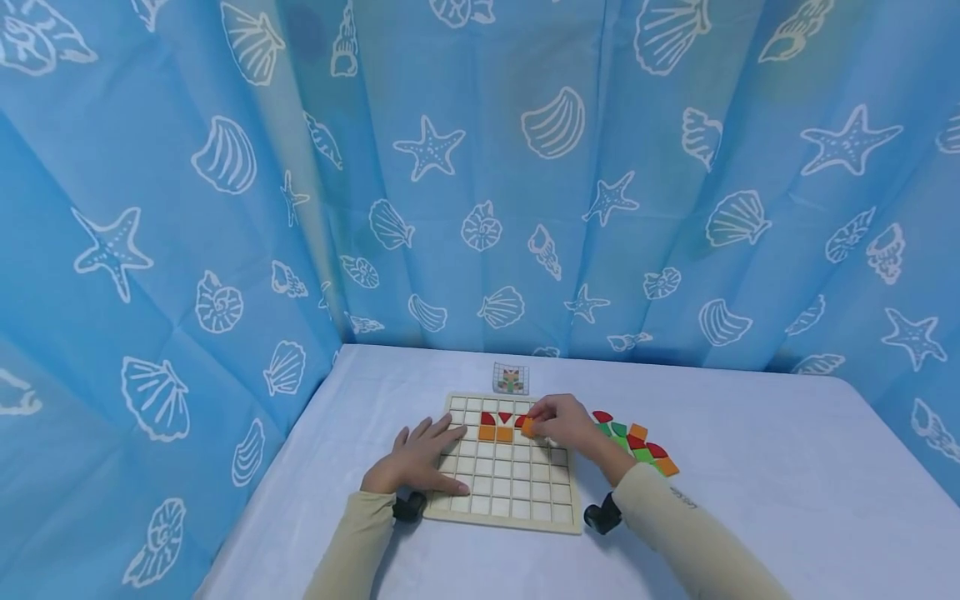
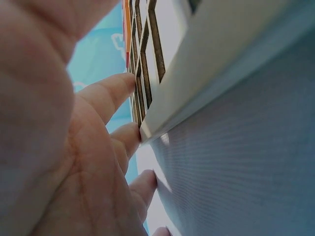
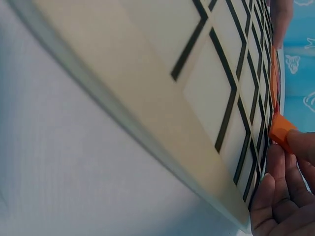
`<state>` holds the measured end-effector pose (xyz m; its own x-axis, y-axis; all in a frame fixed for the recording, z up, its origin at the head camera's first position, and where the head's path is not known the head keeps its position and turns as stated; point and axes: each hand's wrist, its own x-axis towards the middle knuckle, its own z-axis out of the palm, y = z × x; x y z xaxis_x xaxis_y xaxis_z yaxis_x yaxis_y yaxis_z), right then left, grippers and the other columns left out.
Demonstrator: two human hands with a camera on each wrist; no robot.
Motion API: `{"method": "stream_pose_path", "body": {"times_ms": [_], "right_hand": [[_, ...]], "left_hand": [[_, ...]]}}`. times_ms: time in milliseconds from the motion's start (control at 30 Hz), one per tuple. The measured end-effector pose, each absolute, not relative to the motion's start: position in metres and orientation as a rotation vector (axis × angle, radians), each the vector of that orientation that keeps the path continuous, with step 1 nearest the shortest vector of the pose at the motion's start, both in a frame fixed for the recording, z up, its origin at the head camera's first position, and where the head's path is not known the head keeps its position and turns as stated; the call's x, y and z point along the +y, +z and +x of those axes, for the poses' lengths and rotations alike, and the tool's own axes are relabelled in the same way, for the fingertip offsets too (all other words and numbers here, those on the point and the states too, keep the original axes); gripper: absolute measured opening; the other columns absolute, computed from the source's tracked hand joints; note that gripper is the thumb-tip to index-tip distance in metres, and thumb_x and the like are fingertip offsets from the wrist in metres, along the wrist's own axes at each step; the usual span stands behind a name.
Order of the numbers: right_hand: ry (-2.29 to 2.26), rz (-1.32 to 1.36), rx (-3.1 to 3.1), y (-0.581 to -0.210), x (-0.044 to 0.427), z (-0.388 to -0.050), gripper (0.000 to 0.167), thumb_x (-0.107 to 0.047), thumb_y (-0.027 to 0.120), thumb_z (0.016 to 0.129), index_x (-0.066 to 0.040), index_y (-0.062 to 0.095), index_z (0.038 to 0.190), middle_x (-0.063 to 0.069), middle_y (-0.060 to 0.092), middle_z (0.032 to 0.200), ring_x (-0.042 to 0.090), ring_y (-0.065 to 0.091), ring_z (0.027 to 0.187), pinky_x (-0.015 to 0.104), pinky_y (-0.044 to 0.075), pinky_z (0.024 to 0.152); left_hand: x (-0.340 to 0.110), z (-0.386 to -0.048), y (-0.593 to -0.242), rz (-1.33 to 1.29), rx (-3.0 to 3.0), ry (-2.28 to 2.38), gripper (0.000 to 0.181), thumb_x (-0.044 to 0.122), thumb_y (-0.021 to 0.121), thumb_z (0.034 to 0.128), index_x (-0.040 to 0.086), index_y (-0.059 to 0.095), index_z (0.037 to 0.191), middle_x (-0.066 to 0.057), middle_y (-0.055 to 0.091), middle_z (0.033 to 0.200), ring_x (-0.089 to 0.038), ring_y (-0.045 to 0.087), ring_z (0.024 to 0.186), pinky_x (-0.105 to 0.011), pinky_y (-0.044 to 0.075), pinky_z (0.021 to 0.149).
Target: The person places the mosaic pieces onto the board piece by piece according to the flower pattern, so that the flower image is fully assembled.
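A pale wooden grid board (image 1: 502,523) lies on the table. In its upper part sit a red quarter-round tile (image 1: 488,418), a red triangle tile (image 1: 506,417) and two orange square tiles (image 1: 487,433) side by side. My right hand (image 1: 564,423) pinches another orange square tile (image 3: 281,130) between thumb and fingers, tilted over the board just right of that orange pair; a red tile beside it is partly hidden. My left hand (image 1: 417,460) lies spread on the board's left side, fingertips on the grid and edge, holding nothing.
Right of the board lies a loose pile of red, green and orange tiles (image 1: 643,455), partly behind the right forearm. A small pattern card (image 1: 511,378) lies beyond the board's far edge. Blue shell-print curtains (image 1: 465,167) stand behind and left of the white table (image 1: 787,467).
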<state>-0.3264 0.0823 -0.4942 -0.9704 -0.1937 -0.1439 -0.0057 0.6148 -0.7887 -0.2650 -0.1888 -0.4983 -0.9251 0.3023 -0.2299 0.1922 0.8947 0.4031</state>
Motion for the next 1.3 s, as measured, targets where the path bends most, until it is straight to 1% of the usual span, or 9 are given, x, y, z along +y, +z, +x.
{"method": "stream_pose_path", "body": {"times_ms": [167,433,600,767,1033,1300], "right_hand": [[-1.258,-0.163,2.647,-0.4948,0.0784,-0.3236,0.012,-0.014,0.074,0.088,-0.011,0.072,0.099,0.002,0.07,0.095,0.018,0.06,0.088,0.03,0.055,0.079],[-1.203,-0.243,2.728,-0.5002,0.076,-0.3232,0.007,-0.011,0.074,0.087,-0.012,0.074,0.094,0.0,0.069,0.089,0.016,0.059,0.081,0.03,0.055,0.076],[-1.148,-0.308,2.731,-0.5,0.0742,-0.3211,0.005,-0.011,0.075,0.086,-0.012,0.074,0.091,-0.001,0.069,0.088,0.015,0.058,0.08,0.031,0.055,0.076],[-1.044,-0.387,2.755,-0.5002,0.0722,-0.3196,0.004,-0.014,0.077,0.085,-0.011,0.075,0.088,-0.003,0.068,0.085,0.013,0.058,0.079,0.03,0.055,0.076],[-1.072,-0.34,2.734,-0.5036,0.0723,-0.3181,0.005,-0.014,0.077,0.085,-0.012,0.074,0.089,-0.002,0.066,0.083,0.014,0.056,0.078,0.028,0.053,0.075],[-1.087,-0.309,2.725,-0.5034,0.0735,-0.3164,0.005,-0.016,0.077,0.086,-0.014,0.074,0.088,-0.002,0.067,0.087,0.015,0.056,0.079,0.029,0.053,0.077]], "left_hand": [[-0.1878,-0.2671,-0.4989,0.373,2.771,0.55,0.102,0.062,0.081,0.0695,0.027,0.036,0.154,-0.005,0.021,0.166,-0.037,0.012,0.153,-0.065,0.007,0.12],[-0.1872,-0.267,-0.4988,0.405,2.769,0.54,0.101,0.062,0.08,0.0703,0.027,0.036,0.154,-0.005,0.02,0.166,-0.037,0.012,0.153,-0.065,0.008,0.12],[-0.188,-0.2658,-0.4978,0.405,2.768,0.539,0.1,0.062,0.08,0.0708,0.028,0.036,0.154,-0.005,0.02,0.166,-0.038,0.012,0.153,-0.066,0.008,0.12],[-0.1897,-0.2652,-0.4977,0.39,2.769,0.55,0.1,0.062,0.08,0.0705,0.027,0.036,0.154,-0.005,0.02,0.166,-0.037,0.011,0.153,-0.066,0.007,0.12],[-0.1892,-0.265,-0.5017,0.373,2.762,0.557,0.102,0.064,0.08,0.0696,0.028,0.036,0.154,-0.005,0.021,0.166,-0.037,0.011,0.153,-0.065,0.008,0.12],[-0.189,-0.2648,-0.5,0.372,2.768,0.538,0.101,0.063,0.079,0.0706,0.028,0.035,0.154,-0.005,0.02,0.166,-0.037,0.011,0.153,-0.065,0.007,0.12]]}}
